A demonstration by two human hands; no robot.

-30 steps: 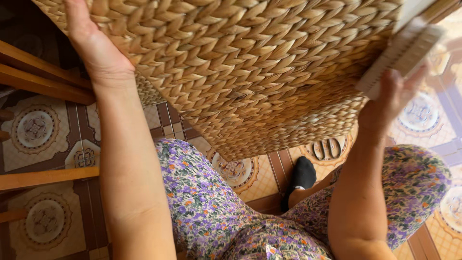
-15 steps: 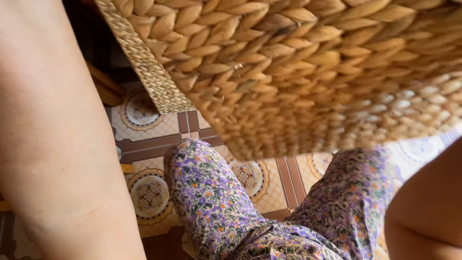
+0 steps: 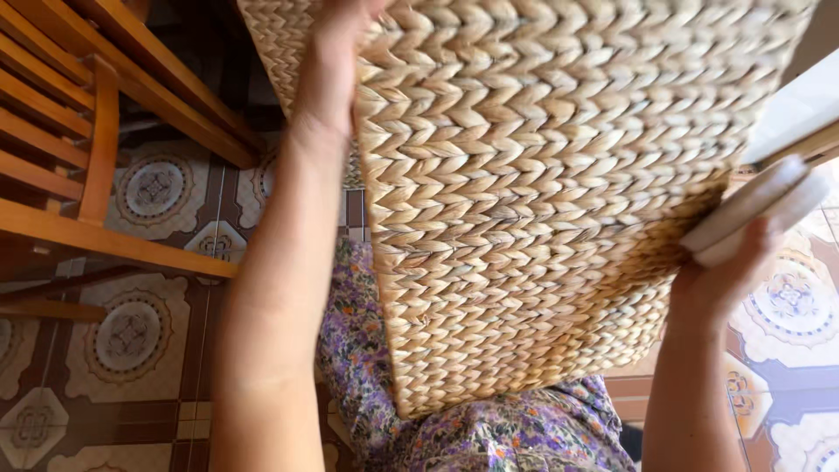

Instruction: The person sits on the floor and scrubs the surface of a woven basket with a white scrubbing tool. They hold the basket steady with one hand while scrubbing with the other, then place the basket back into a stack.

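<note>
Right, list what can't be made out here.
- Left hand: fingertips cut off by the head view's top edge.
- Woven basket: top out of frame, inside unseen.
- White object in right hand: blurred, kind unclear.
- Floral lap: mostly behind the basket.

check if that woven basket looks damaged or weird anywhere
No tear or hole shows in the woven basket. It is only held up and tilted between the left hand and right hand, which also holds a white brush.

No packages, labels, signs or screens in view
</note>
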